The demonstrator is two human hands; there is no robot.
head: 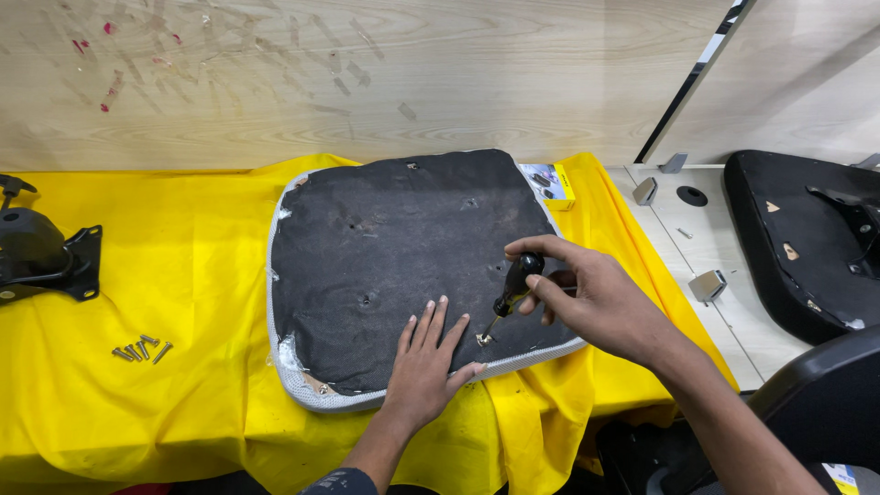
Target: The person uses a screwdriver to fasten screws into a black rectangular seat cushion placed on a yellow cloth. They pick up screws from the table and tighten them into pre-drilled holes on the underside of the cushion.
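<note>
Head view: seat cushion (403,266) lies underside up on the yellow-draped surface (183,275). Right hand (596,298), fingers clenched on a screwdriver (511,295), sets its tip on a screw (483,340) near the front edge. Left hand (426,362) lies flat, fingers released, steadying the cushion. Judged step: turning the screw, which calls for steady downward pressure.

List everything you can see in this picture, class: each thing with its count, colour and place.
seat cushion: one, black underside, grey mesh edge, centre of cloth
cloth: one, yellow, over the bench
screwdriver: one, black handle, in right hand, tip at a screw
loose screws: several, silver, left on cloth
metal bracket: one, black, far left
small box: one, yellow, behind cushion
second seat: one, black, right
left hand: flat on cushion
right hand: holding screwdriver
</note>
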